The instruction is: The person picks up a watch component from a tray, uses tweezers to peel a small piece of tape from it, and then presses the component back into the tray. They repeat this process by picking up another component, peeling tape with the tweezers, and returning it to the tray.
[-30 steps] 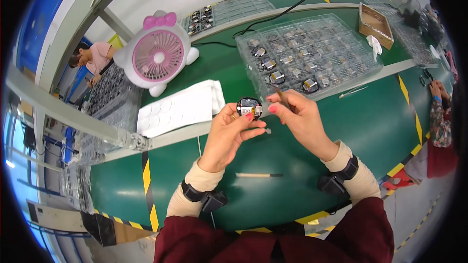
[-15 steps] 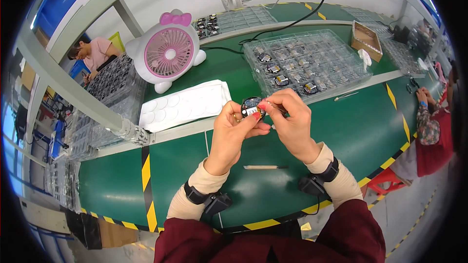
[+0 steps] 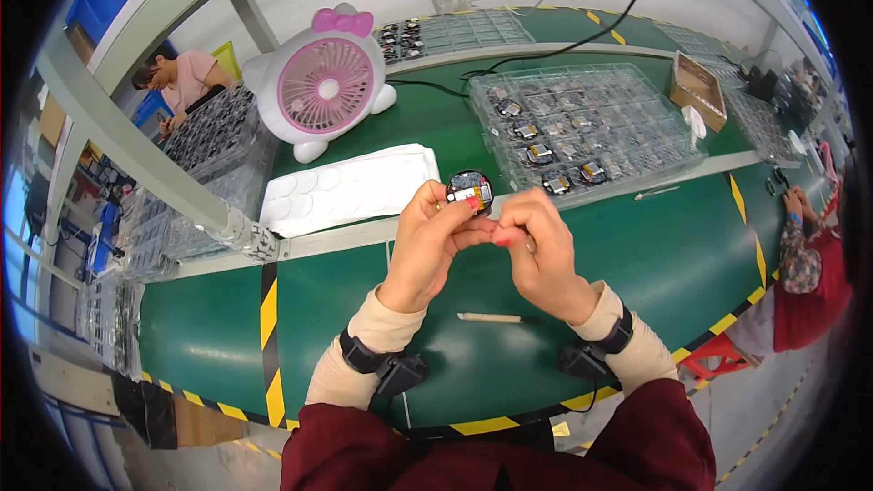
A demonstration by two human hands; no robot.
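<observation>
My left hand [image 3: 421, 250] pinches a small round electronic module [image 3: 462, 184] between thumb and fingers. The module has a black rim, a circuit board and a whitish rectangular part with a yellow edge, and its face is turned toward me. Close beside it, my right hand [image 3: 546, 259] is closed, its thumb and forefinger pressed together near my left fingertips. Whatever it holds is too small or hidden to name. Below both hands, a thin pale stick-like tool [image 3: 489, 317] lies on the green tabletop [image 3: 355, 282].
Behind my hands is a clear compartment tray [image 3: 627, 141] of similar modules. White sheets with round cut-outs [image 3: 355, 186] and a pink-and-white fan [image 3: 327, 91] stand left of it. A cardboard box [image 3: 696, 91] sits at back right. People work at both sides.
My right hand has come off the module's face and moved slightly down, beside the left fingertips. The left hand keeps hold of the module. The whole view has shifted slightly.
</observation>
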